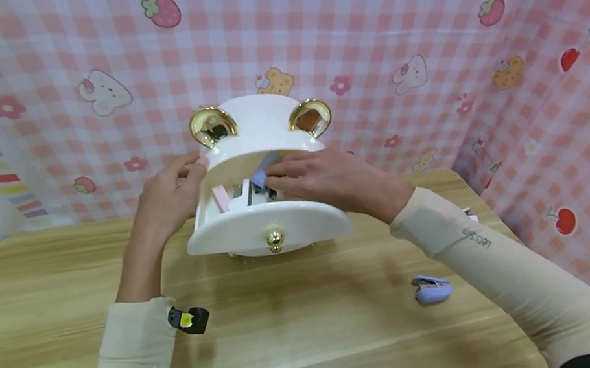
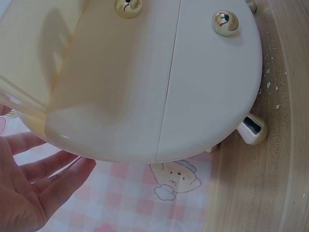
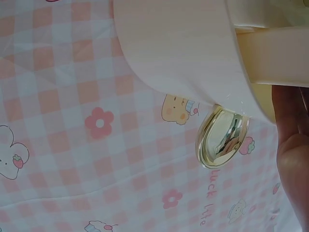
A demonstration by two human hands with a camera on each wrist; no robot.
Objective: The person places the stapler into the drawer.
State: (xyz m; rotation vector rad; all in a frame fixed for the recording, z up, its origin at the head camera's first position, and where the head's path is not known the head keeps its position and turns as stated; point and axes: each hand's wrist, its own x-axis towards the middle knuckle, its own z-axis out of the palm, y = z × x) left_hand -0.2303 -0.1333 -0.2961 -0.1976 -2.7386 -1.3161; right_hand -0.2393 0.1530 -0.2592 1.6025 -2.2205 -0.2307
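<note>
A white box with two round gold ears (image 1: 212, 127) stands on the table, its upper drawer (image 1: 255, 227) pulled out. My left hand (image 1: 169, 196) rests at the box's left side; in the left wrist view that hand (image 2: 46, 186) has fairly straight fingers against the white shell (image 2: 111, 87). Over the drawer's right part, my right hand (image 1: 324, 179) pinches a long blue object (image 1: 263, 171), tilted upward and partly hidden by the fingers. A pink piece (image 1: 222, 198) and a white piece (image 1: 241, 199) lie in the drawer. At the right wrist view's edge, that hand (image 3: 294, 145) is cut off.
A lilac-blue stapler (image 1: 433, 290) lies on the wooden table (image 1: 297, 328) at the right. Another small item (image 1: 471, 215) is mostly hidden behind my right sleeve. Pink checked cloth (image 1: 338, 25) hangs behind the box and along the right side.
</note>
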